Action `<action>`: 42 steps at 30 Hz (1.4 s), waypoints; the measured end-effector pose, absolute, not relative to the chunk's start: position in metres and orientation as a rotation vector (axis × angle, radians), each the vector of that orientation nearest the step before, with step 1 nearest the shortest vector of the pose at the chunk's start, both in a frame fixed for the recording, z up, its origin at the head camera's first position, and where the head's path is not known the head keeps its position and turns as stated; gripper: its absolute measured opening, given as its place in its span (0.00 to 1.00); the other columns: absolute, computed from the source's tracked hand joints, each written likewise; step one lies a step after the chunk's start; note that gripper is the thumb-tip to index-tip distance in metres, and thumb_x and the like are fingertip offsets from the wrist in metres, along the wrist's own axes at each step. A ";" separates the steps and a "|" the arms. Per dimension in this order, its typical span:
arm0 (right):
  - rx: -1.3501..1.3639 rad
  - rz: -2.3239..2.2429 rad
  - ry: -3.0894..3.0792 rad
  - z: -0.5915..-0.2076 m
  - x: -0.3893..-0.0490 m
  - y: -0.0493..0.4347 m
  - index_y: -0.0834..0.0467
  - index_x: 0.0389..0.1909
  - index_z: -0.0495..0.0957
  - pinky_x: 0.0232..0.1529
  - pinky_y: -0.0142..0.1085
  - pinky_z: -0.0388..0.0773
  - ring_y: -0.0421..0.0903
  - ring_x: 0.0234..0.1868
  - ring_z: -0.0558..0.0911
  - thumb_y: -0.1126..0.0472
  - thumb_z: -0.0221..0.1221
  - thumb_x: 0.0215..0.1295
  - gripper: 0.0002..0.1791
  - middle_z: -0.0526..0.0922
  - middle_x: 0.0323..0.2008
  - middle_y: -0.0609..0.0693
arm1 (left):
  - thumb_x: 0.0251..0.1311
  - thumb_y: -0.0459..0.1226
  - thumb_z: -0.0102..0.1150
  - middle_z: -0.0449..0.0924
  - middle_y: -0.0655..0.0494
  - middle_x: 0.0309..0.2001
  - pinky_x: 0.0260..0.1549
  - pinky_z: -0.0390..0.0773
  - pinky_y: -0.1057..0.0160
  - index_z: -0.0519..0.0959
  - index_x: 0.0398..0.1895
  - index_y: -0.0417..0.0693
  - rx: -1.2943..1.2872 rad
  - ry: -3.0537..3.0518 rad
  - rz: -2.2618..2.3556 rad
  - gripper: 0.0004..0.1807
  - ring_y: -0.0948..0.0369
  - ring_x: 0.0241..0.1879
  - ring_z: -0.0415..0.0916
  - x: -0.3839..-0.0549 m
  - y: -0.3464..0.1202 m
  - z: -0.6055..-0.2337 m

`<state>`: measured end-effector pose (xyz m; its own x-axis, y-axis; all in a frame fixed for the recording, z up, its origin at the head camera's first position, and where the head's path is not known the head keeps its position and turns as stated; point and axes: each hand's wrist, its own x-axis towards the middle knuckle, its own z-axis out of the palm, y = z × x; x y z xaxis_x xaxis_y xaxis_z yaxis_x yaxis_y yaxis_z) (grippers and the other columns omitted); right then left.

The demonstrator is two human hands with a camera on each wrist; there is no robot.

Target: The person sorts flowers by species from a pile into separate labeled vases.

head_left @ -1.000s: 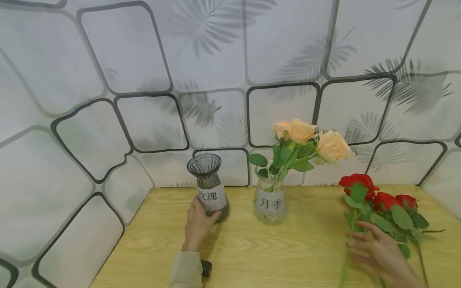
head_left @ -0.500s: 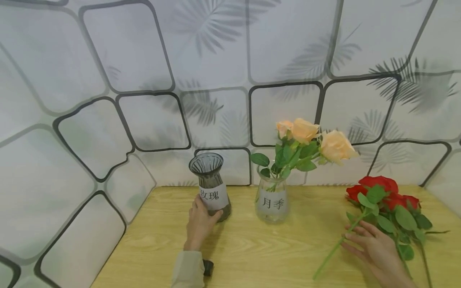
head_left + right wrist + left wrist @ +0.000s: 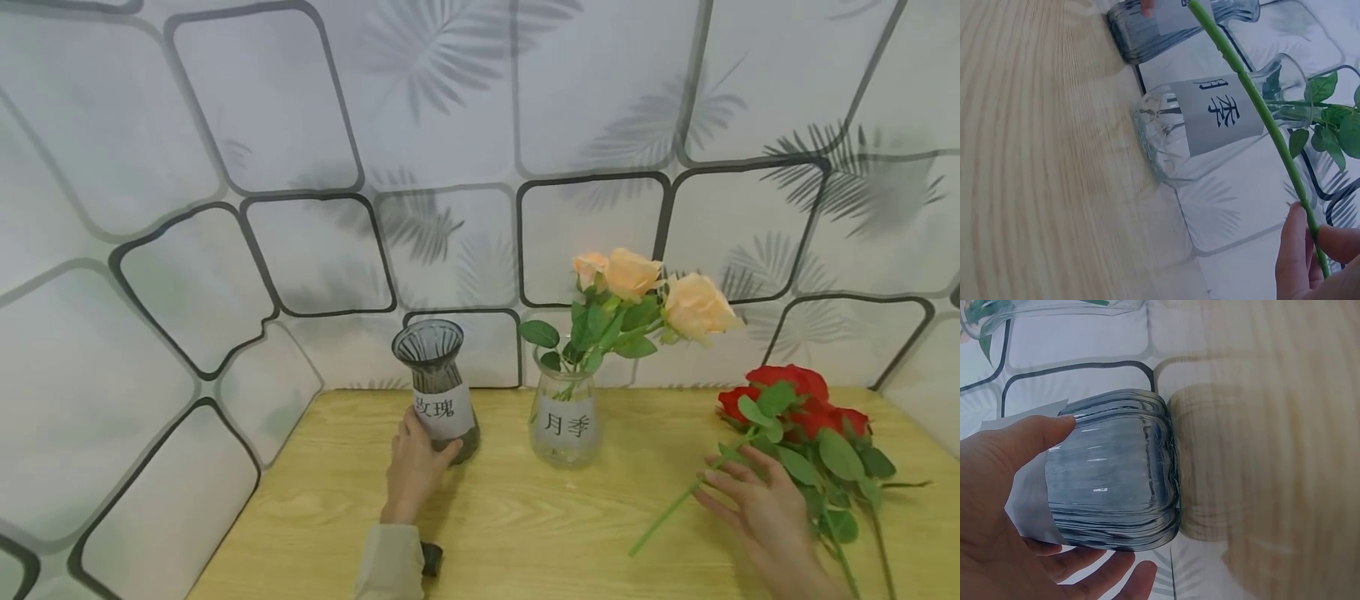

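My left hand (image 3: 415,471) grips the lower side of a smoky grey glass vase (image 3: 437,379) with a white label. In the left wrist view, thumb and fingers wrap the vase (image 3: 1110,465), its base at the wood surface. At the right, my right hand (image 3: 765,508) pinches the green stem of a red rose (image 3: 791,382). The stem (image 3: 1272,128) slants across the right wrist view between thumb and fingers, its cut end pointing toward the grey vase. The held rose's bloom overlaps other red roses (image 3: 851,423) in the head view.
A clear glass vase (image 3: 566,450) with a label stands to the right of the grey one. Several peach roses (image 3: 699,305) lean rightward from it. More leafy stems lie on the wooden table (image 3: 540,533) at the right. A patterned wall (image 3: 457,250) rises behind.
The held rose has tilted, its stem's lower end swinging left and up. My right hand has shifted slightly left. My left hand and the grey vase keep their place.
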<state>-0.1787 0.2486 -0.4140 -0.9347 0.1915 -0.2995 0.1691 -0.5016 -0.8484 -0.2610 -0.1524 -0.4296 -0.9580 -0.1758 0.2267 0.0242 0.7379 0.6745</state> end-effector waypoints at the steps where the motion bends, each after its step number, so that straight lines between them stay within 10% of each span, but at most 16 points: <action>1: -0.572 2.645 -1.536 -0.414 -0.179 0.246 0.39 0.62 0.55 0.48 0.39 0.83 0.37 0.41 0.85 0.75 0.58 0.70 0.35 0.82 0.37 0.39 | 0.57 0.43 0.74 0.67 0.32 0.63 0.43 0.78 0.36 0.54 0.73 0.32 0.120 -2.664 -1.039 0.49 0.37 0.57 0.69 -0.261 -0.152 -0.429; 13: -0.530 2.668 -1.089 -0.396 -0.197 0.197 0.46 0.57 0.55 0.40 0.44 0.86 0.44 0.36 0.86 0.79 0.54 0.69 0.30 0.78 0.35 0.48 | 0.58 0.44 0.74 0.66 0.31 0.64 0.44 0.78 0.35 0.54 0.73 0.32 0.120 -2.680 -1.024 0.49 0.36 0.57 0.69 -0.261 -0.157 -0.428; 20: -0.301 2.753 -0.755 -0.396 -0.198 0.181 0.52 0.50 0.59 0.30 0.52 0.85 0.53 0.29 0.86 0.70 0.42 0.80 0.09 0.76 0.31 0.56 | 0.58 0.44 0.73 0.66 0.32 0.64 0.43 0.78 0.35 0.53 0.74 0.32 0.122 -2.678 -1.042 0.50 0.37 0.58 0.69 -0.261 -0.155 -0.430; 29: -0.458 2.614 -0.964 -0.388 -0.203 0.163 0.51 0.51 0.57 0.32 0.46 0.86 0.47 0.30 0.84 0.75 0.45 0.75 0.17 0.74 0.33 0.52 | 0.58 0.43 0.74 0.66 0.32 0.64 0.45 0.77 0.35 0.54 0.73 0.32 0.115 -2.670 -1.044 0.49 0.36 0.58 0.69 -0.261 -0.153 -0.429; 37: -0.338 2.709 -0.798 -0.381 -0.207 0.147 0.51 0.53 0.54 0.33 0.49 0.86 0.49 0.29 0.83 0.59 0.37 0.83 0.05 0.73 0.35 0.54 | 0.58 0.43 0.74 0.65 0.31 0.65 0.46 0.76 0.34 0.54 0.73 0.30 0.121 -2.658 -1.037 0.50 0.35 0.60 0.67 -0.262 -0.152 -0.428; 42: -0.349 2.623 -0.829 -0.376 -0.209 0.134 0.52 0.52 0.54 0.34 0.47 0.86 0.46 0.28 0.82 0.77 0.48 0.74 0.20 0.72 0.35 0.53 | 0.56 0.44 0.75 0.66 0.30 0.64 0.46 0.76 0.34 0.55 0.72 0.30 0.145 -2.659 -1.012 0.51 0.35 0.58 0.69 -0.263 -0.151 -0.430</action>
<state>-0.2089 0.1343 -0.3765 -0.9021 0.4139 -0.1222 -0.2686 -0.7601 -0.5917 -0.2628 -0.1514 -0.4299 -0.9524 -0.1956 0.2339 0.0095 0.7478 0.6639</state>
